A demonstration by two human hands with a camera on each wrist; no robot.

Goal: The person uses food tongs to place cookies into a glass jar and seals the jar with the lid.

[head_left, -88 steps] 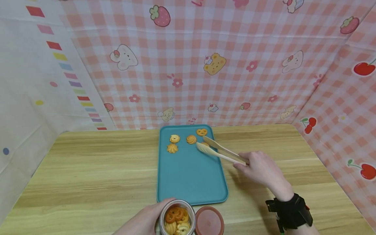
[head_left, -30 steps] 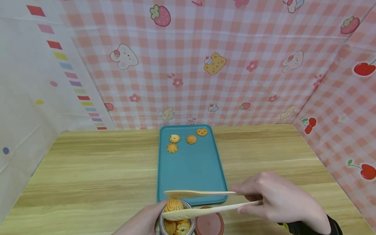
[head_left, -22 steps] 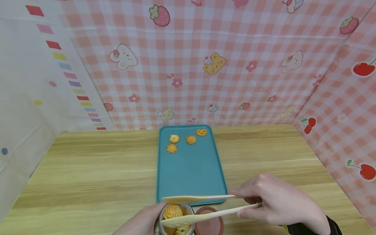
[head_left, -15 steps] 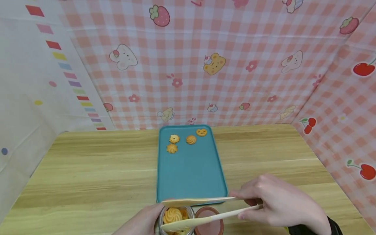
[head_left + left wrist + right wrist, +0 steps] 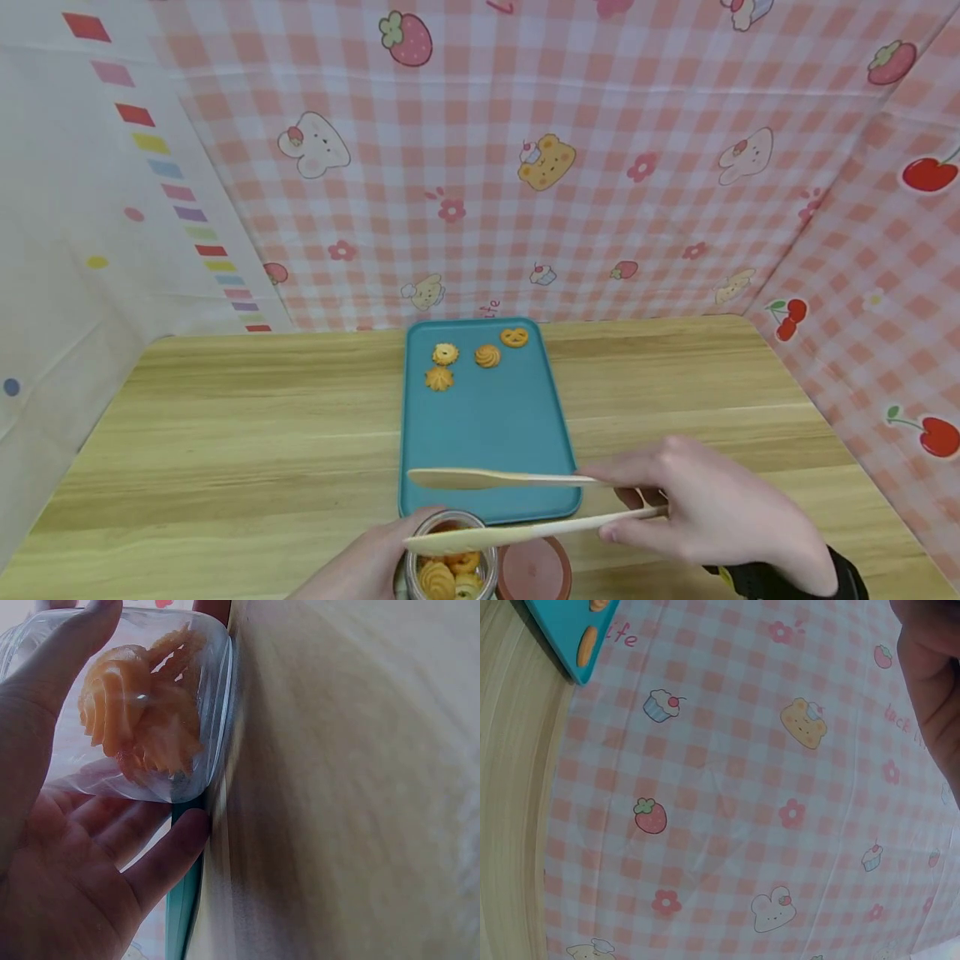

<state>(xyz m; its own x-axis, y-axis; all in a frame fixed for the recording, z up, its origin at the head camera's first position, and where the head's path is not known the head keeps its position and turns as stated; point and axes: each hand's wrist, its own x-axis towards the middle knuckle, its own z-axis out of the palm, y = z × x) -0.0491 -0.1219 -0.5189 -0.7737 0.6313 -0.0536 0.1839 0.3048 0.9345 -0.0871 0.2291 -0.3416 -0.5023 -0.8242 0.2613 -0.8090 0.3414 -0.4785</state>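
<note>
My left hand [image 5: 367, 557] holds a clear jar [image 5: 219, 682] upright at the near edge of the tray, fingers and thumb round its side. Swirl cookies [image 5: 437, 580] and pretzels lie in the jar. With my right hand [image 5: 701, 504] I grip light wooden tongs [image 5: 480, 479]. Their arms stand apart with nothing between the tips; the lower arm passes over the jar mouth and the upper one over the tray. The teal tray [image 5: 487, 442] bears a pretzel [image 5: 514, 337], a swirl cookie [image 5: 487, 357], a ring-shaped cookie [image 5: 445, 354] and a star-shaped cookie [image 5: 439, 379].
A reddish-brown lid [image 5: 534, 575] lies on the wooden table [image 5: 262, 450] just right of the jar. A pink checked cloth [image 5: 480, 208] rises behind the table's far edge, and another stands at the right.
The tongs came from the tray's far end to the jar with a swirl cookie and let it go inside. They have since risen slightly off the jar, spread wider.
</note>
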